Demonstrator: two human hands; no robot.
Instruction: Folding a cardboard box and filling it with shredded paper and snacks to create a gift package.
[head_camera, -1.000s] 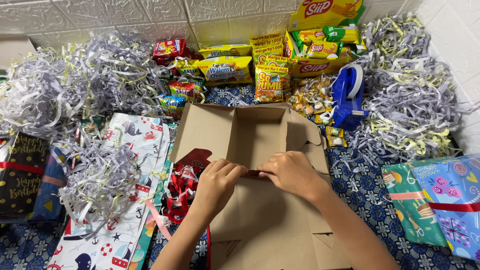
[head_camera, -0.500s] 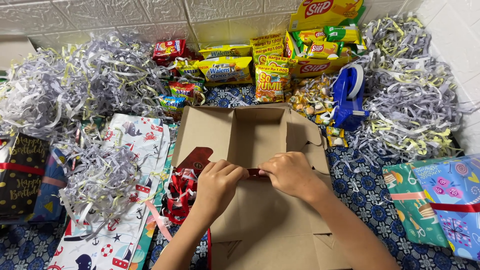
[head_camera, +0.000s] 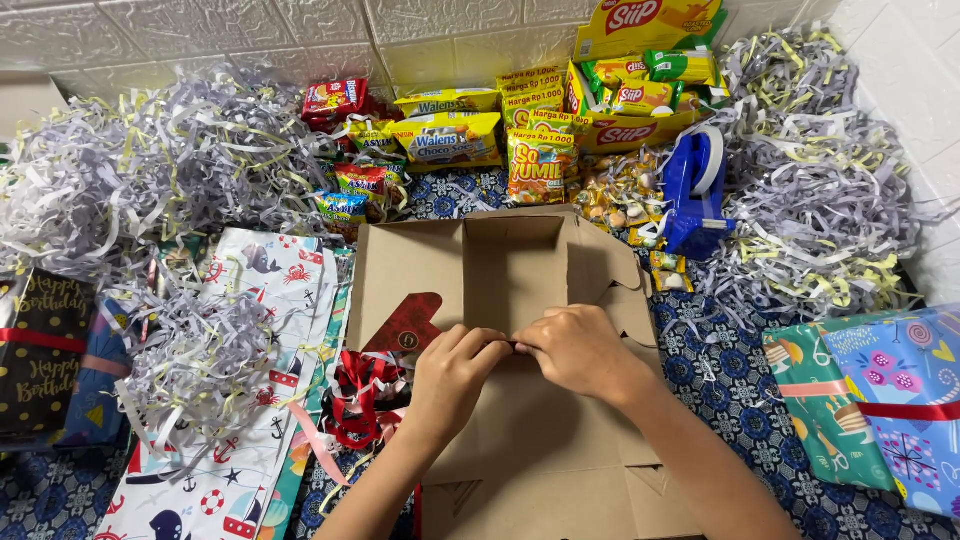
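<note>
Little changed from half a second ago: left hand (head_camera: 455, 380) and right hand (head_camera: 580, 352) still pressed together at the centre of the frame, fingertips drawn slightly closer, the small dark red piece between them now almost hidden. Both sets of fingers curled and pinched shut on the front edge of the flat brown cardboard box (head_camera: 510, 300), thumbs and forefingers meeting at that edge. Box lying open in the middle of the frame, flaps spread, on the blue patterned cloth (head_camera: 720, 390). Dark red tag (head_camera: 408, 325) resting on the box's left flap. Red ribbon (head_camera: 355, 400) just left of the left wrist. Blue tape dispenser (head_camera: 695, 195) at upper right, beside shredded paper (head_camera: 830, 200). Snack packets (head_camera: 450, 135) along the top.
</note>
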